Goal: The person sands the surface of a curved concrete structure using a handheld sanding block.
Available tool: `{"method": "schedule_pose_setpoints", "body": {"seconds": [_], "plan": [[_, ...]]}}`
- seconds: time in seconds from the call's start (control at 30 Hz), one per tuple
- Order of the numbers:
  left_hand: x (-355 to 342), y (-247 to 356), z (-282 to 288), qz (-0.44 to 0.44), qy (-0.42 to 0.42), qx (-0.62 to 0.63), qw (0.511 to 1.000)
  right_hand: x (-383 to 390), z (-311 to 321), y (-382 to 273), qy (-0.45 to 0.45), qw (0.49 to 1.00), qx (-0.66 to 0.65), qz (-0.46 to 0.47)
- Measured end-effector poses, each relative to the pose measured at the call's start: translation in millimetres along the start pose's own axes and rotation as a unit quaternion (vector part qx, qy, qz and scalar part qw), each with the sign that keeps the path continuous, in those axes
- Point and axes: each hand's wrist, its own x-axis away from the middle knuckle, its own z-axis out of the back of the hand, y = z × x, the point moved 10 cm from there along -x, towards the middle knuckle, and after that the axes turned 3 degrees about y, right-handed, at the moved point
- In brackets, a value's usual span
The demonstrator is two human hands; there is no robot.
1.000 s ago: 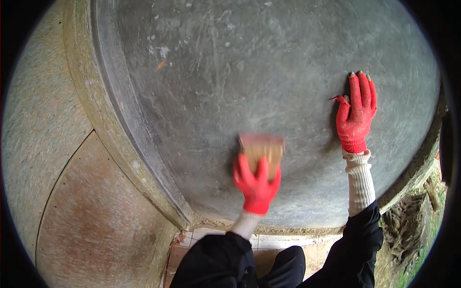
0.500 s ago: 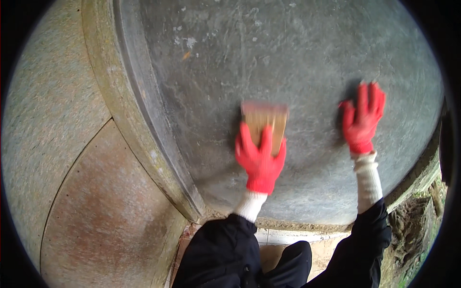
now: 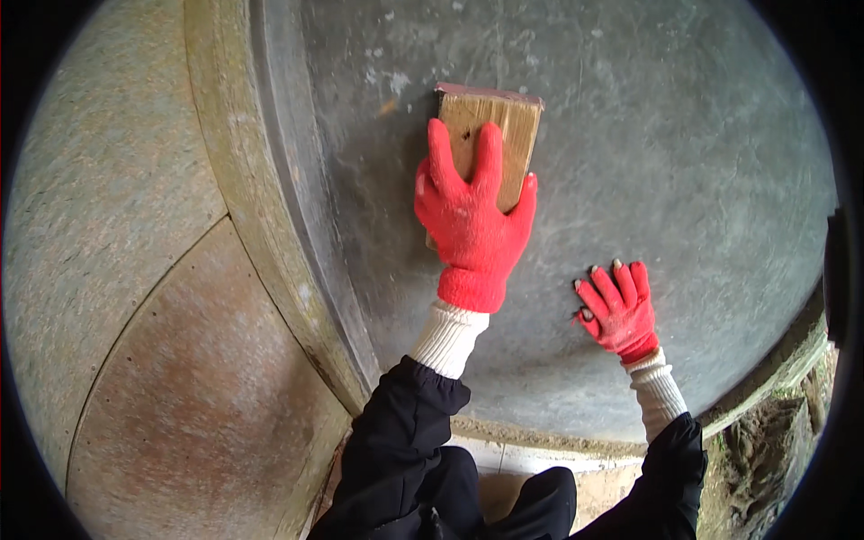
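My left hand (image 3: 472,225), in a red-coated glove with a white knit cuff, grips a wooden sanding block (image 3: 516,135). Its fingers and thumb straddle the block's top and sides. A dull reddish sheet, likely sandpaper, shows along the far edge; the block's underside is hidden against the grey slab (image 3: 702,180). To the right and nearer, my right hand (image 3: 621,310) rests on the slab with its fingers spread and nothing in it. Its matching glove has worn fingertips that leave the tips bare.
A raised, pale stone-like border (image 3: 243,162) runs down the slab's left side. Beyond it lie a speckled panel (image 3: 117,171) and a brownish panel (image 3: 198,360). Whitish spots (image 3: 398,83) mark the slab's far left. Rough, earthy ground (image 3: 765,450) shows at lower right.
My left hand has pushed the sanding block away from me along the slab. My right hand has come nearer and to the left, still open. The view has shifted slightly.
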Motion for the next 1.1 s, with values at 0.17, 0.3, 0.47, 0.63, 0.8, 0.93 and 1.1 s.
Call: {"method": "schedule_pose_setpoints", "body": {"seconds": [0.17,0.3,0.47,0.63,0.8,0.93,1.1], "plan": [[201,-29,-17,0.029,-0.084,0.025,0.996,10,-10,13,-0.008,1.000,0.008,-0.005],[328,-76,8,0.062,-0.123,0.038,0.990,-4,0,2,0.012,1.000,0.017,0.004],[165,-65,-9,0.062,-0.094,0.001,0.994,12,1,6,0.026,1.000,-0.002,0.004],[35,-76,18,0.047,-0.024,-0.028,0.998,-4,12,-11,0.049,0.997,-0.029,0.046],[248,-88,8,0.015,-0.111,-0.007,0.994,4,9,-6,0.067,0.996,-0.044,0.046],[285,-97,14,0.044,-0.151,0.010,0.988,1,18,-10,0.090,0.993,-0.043,0.058],[81,-79,0,0.050,-0.059,-0.016,0.997,14,11,2,0.033,0.997,-0.060,0.037]]}}
